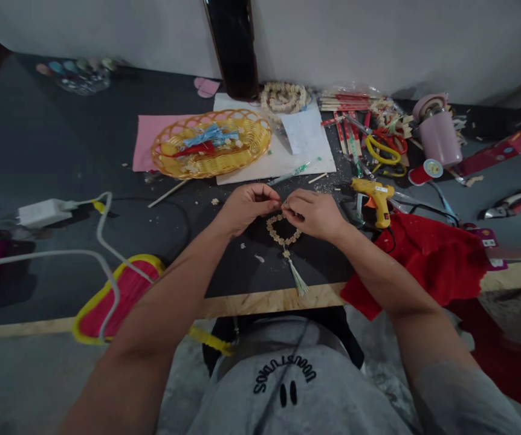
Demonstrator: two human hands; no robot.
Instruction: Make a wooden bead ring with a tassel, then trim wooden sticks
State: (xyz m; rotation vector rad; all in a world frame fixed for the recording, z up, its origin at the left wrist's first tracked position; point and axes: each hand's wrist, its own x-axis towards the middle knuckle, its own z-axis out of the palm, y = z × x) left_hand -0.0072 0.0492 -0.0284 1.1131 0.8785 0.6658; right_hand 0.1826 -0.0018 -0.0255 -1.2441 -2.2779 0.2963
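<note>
A beaded bracelet point(270, 232) of small tan, flower-like beads hangs in a loop just below my fingertips, over the dark tabletop. From its lowest bead a pale green tassel point(297, 277) trails toward the table's front edge. My left hand point(249, 208) is closed in a pinch at the top of the loop. Facing it, my right hand point(313, 212) also pinches there, its fingertips almost touching the left ones. The fingers hide the bracelet's upper ends, and any thread between them is too small to make out.
A yellow woven basket point(170, 166) holds blue and red tassels. To the right lie a yellow glue gun point(376, 198), yellow-handled scissors point(382, 150), a red thread spool point(425, 172) and red cloth point(428, 254). A white charger point(45, 212) with its cable lies left.
</note>
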